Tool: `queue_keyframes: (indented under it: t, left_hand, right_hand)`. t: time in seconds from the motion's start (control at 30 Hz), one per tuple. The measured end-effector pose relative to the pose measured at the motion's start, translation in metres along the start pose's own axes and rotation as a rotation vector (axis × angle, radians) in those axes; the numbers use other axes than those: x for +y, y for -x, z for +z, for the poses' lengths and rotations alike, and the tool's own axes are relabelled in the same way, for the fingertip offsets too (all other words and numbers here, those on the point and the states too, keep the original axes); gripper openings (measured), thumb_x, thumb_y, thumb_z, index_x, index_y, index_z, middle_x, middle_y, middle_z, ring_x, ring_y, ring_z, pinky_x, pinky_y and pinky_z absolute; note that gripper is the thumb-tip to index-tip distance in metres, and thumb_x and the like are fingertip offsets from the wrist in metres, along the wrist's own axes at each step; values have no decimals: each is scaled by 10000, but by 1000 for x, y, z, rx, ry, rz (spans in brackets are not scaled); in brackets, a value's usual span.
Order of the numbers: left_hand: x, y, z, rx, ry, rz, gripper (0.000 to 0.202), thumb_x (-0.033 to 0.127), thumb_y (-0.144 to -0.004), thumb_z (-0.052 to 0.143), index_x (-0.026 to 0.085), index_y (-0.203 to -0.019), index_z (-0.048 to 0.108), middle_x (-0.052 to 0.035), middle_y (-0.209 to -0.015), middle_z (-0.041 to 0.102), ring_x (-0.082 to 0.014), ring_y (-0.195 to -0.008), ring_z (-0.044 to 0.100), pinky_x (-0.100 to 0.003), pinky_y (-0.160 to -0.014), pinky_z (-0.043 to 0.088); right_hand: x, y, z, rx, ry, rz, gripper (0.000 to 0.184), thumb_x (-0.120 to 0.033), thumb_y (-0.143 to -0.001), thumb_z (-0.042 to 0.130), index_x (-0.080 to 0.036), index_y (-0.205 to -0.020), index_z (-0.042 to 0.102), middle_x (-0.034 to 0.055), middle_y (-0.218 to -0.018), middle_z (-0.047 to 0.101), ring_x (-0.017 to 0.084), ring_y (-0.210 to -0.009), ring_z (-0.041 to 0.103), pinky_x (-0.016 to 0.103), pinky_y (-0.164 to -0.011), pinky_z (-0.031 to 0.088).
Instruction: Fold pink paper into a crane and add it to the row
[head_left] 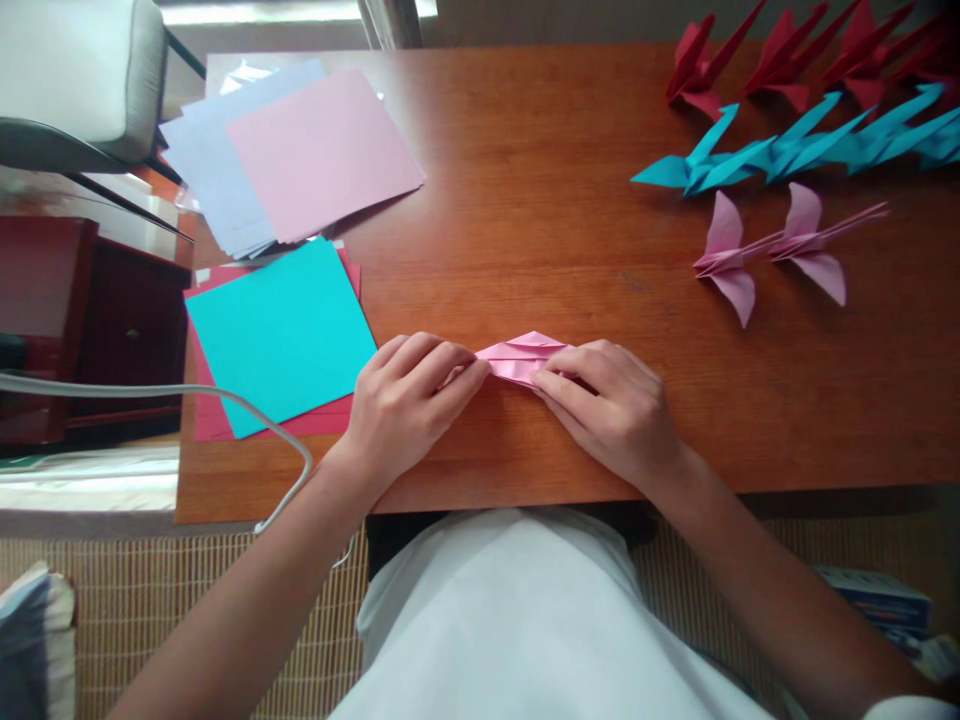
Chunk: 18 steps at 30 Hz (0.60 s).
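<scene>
A folded piece of pink origami paper (523, 358) lies near the front edge of the wooden table, narrow and pointed, with creased layers showing on top. My left hand (416, 395) pinches its left tip between thumb and fingers. On the other end, my right hand (611, 400) is closed with thumb and fingertips pressing the paper's right half. Both fingertips cover the ends of the paper, so its tips are hidden.
Turquoise sheets (285, 335) lie over red sheets (326, 418) at left, with pink sheets (326, 155) and pale blue sheets (217, 170) behind. Folded red cranes (701, 65), turquoise cranes (697, 165) and pink cranes (727, 260) stand at right. A white cable (187, 389) crosses the left edge.
</scene>
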<state>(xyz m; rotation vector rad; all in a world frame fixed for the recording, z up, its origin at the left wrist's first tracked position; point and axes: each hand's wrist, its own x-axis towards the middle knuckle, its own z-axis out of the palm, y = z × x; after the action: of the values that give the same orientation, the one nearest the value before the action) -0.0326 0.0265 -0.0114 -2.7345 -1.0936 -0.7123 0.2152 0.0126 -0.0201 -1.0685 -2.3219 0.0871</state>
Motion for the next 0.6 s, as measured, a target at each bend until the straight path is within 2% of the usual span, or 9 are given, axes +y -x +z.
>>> queue_keyframes:
  t: [0.13,0.23,0.37,0.5,0.6]
  left_hand:
    - [0,0,0,1,-9,4,133,121,-943,613,198,-1007,700,-51,-901,751,-203,-813,602,-348,-667,449]
    - [5,-1,-2,-23,-29,-21,147,121,-944,618,176,-1052,700,-68,-968,766,-223,-871,628,-362,-703,492]
    - [19,2,-5,-57,-13,-33,270,77,-929,606,132,-1183,679,-106,-1143,762,-262,-1034,658,-401,-851,562]
    - [31,11,-5,-117,39,-23,336,94,-921,625,94,-1256,653,-138,-1272,727,-286,-1178,660,-430,-1009,567]
    - [35,15,-3,-137,55,-39,376,102,-931,607,107,-1306,632,-147,-1311,709,-286,-1230,657,-433,-1044,560]
  right_hand:
    - [0,0,1,-1,-5,1,102,-158,-933,687,-203,-1017,724,37,-943,767,182,-874,653,325,-762,479]
    - [0,1,2,0,-14,8,110,-156,-929,691,-202,-1023,725,35,-953,767,181,-867,645,327,-769,480]
    - [-1,1,2,-22,-16,1,127,-158,-927,687,-183,-1047,723,50,-977,761,195,-891,646,339,-784,487]
    - [-2,3,0,-74,-38,12,131,-220,-943,672,-177,-1058,719,74,-1016,755,219,-936,653,357,-815,494]
    - [-2,7,-1,-68,-54,32,132,-213,-945,658,-191,-1063,713,78,-1040,752,222,-949,652,366,-833,495]
